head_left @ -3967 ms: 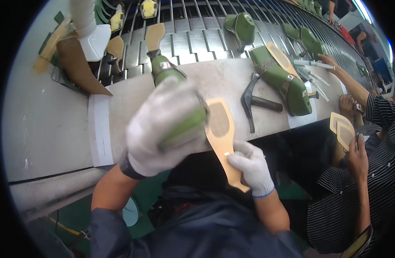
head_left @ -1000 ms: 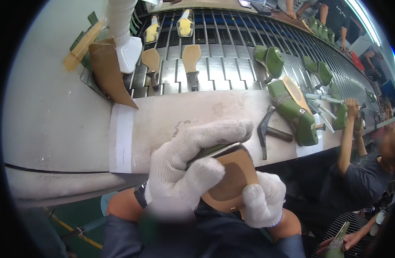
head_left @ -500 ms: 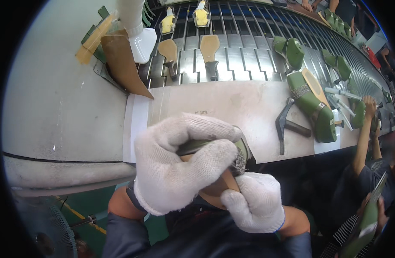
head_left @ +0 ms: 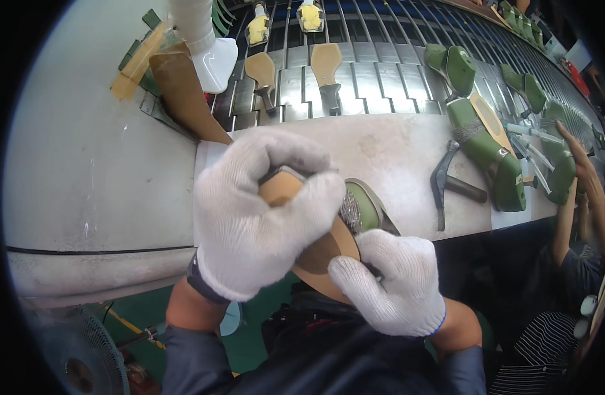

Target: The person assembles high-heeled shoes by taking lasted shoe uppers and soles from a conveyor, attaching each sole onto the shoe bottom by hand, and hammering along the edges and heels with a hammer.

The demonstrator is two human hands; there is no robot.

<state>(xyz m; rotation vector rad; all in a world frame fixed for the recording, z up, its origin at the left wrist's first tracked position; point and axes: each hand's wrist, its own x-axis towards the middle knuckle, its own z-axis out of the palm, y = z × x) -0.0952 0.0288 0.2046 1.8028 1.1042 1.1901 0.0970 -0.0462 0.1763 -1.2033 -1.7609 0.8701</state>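
Both my hands wear white knit gloves and grip one shoe on a green last (head_left: 363, 205), held in front of me at the bench's near edge. My left hand (head_left: 243, 210) is wrapped round one end, thumb and fingers closed over it. Across the last runs a glittery silver strap (head_left: 350, 212). A tan sole (head_left: 325, 260) faces up toward me, partly covered by both gloves. Lower right, my right hand (head_left: 398, 283) pinches the sole's edge between thumb and curled fingers. Whether a small tool is inside that hand is hidden.
A hammer (head_left: 441, 174) lies right on the bench (head_left: 394, 141), beside strapped green lasts (head_left: 513, 181) and syringes (head_left: 539, 157). Heeled tan soles (head_left: 326, 62) rest on the slatted conveyor (head_left: 365, 85). A white nozzle (head_left: 215, 62) hangs at left. A co-worker's arm (head_left: 592, 178) reaches in at right.
The shoe has turned in my hands, so more of the tan sole shows. My left hand has shifted up and slightly left. The co-worker's hand at right has moved up along a last.
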